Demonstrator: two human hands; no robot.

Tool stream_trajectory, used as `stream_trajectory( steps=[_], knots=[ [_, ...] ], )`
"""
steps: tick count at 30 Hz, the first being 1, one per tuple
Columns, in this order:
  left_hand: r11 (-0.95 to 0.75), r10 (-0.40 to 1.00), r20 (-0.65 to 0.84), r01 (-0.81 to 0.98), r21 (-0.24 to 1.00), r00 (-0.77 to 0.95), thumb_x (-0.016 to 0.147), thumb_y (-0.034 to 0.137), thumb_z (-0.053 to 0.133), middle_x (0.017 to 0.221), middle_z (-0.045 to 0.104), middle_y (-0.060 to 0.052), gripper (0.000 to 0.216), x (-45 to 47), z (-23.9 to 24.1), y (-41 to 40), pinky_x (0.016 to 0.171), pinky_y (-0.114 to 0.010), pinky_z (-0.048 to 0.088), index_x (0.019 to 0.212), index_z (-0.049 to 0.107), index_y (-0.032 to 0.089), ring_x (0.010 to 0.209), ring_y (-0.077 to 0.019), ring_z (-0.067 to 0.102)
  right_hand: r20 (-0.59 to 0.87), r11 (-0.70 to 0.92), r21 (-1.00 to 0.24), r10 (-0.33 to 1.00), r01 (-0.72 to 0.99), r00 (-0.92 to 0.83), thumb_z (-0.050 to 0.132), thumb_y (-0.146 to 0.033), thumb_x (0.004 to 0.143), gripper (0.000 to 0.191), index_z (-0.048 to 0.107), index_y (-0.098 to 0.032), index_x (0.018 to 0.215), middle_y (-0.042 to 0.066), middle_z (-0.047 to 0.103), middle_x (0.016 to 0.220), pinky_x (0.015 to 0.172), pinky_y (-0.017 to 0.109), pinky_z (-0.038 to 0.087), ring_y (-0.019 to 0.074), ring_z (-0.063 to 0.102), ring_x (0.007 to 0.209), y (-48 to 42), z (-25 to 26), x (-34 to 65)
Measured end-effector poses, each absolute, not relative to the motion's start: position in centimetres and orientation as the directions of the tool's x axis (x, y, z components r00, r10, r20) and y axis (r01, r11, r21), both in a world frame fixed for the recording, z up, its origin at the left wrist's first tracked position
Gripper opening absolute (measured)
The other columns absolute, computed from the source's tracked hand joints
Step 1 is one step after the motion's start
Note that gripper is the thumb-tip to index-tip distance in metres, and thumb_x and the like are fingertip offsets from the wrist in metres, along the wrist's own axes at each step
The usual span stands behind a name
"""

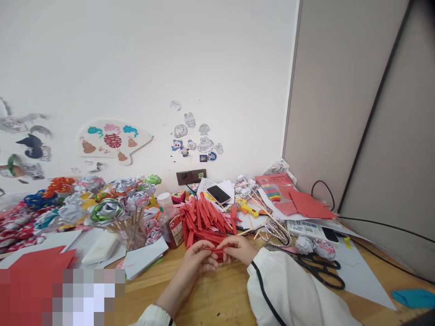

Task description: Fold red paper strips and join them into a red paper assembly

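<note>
Both my hands meet low in the middle of the head view, over a wooden desk point(217, 294). My left hand point(199, 260) and my right hand point(238, 249) pinch the two ends of a small folded red paper strip point(215, 249) between thumbs and fingers. Just behind them lies a pile of folded red paper strips point(204, 219). A white sleeve with a dark line covers my right forearm point(288, 290).
Paper flowers on sticks point(112, 203) crowd the left. A red-labelled bottle point(171, 222), a phone point(218, 194), a yellow glue gun point(248, 208), red sheets point(306, 203), black scissors point(319, 269), cables and a blue paper piece point(413, 296) lie around. A partition stands at right.
</note>
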State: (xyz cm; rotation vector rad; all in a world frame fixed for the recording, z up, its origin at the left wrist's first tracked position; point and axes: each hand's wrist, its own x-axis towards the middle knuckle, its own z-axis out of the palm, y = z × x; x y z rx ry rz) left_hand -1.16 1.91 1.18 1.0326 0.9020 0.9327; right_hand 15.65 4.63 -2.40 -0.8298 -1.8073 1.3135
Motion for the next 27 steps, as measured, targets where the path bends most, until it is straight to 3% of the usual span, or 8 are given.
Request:
stream_trajectory(
  steps=[4,7,11,14,27],
  knots=[
    [0.229,0.936,-0.158,-0.201,0.952,0.316,0.062,0.03,0.054,0.055,0.061,-0.002,0.019,-1.1,1.4,1.9,0.045,-0.022,0.043,0.071,0.046,0.015,0.047,-0.0132,0.058,0.2,0.292,-0.951,0.824,0.097,-0.53,0.049,-0.038,0.067,0.032,0.054,-0.015,0.089,0.002,0.055,0.066,0.053,0.023,0.041,0.01,0.051,0.057,4.5,-2.1,15.8],
    [0.135,0.947,-0.087,-0.137,0.981,0.308,0.06,0.032,0.056,0.051,0.058,0.0,0.022,-0.9,0.8,2.1,0.042,-0.022,0.042,0.067,0.045,0.015,0.043,-0.0125,0.056,0.195,0.296,-0.949,0.82,0.106,-0.538,0.047,-0.04,0.069,0.032,0.055,-0.015,0.086,0.002,0.055,0.066,0.053,0.023,0.041,0.0099,0.051,0.057,4.4,-2.0,15.8],
    [-0.028,0.954,0.04,-0.045,0.999,0.296,0.06,0.029,0.057,0.051,0.056,0.002,0.026,-0.6,0.3,2.1,0.043,-0.024,0.043,0.078,0.044,0.015,0.043,-0.013,0.056,0.181,0.258,-0.963,0.835,0.079,-0.519,0.049,-0.039,0.067,0.033,0.051,-0.015,0.09,-0.001,0.053,0.06,0.05,0.021,0.04,0.0082,0.05,0.052,4.3,-2.1,15.6],
    [-0.101,0.957,0.094,0.012,0.995,0.273,0.06,0.027,0.056,0.052,0.056,0.002,0.024,-0.5,0.6,1.9,0.045,-0.024,0.044,0.078,0.044,0.015,0.045,-0.0123,0.056,0.151,0.245,-0.963,0.835,0.111,-0.53,0.048,-0.04,0.068,0.03,0.053,-0.013,0.08,-0.001,0.052,0.054,0.043,0.018,0.037,0.0061,0.047,0.044,4.3,-2.2,15.4],
    [0.009,0.981,0.009,-0.094,0.996,0.195,0.051,0.03,0.064,0.054,0.062,0.0,0.028,-1.7,1.7,2.6,0.056,-0.026,0.047,0.068,0.048,0.014,0.058,-0.0177,0.061,0.133,0.178,-0.984,0.798,0.019,-0.588,0.046,-0.04,0.069,0.027,0.044,-0.012,0.07,-0.001,0.055,0.054,0.037,0.016,0.032,0.0059,0.047,0.037,4.8,-1.0,16.8]
  ],
)
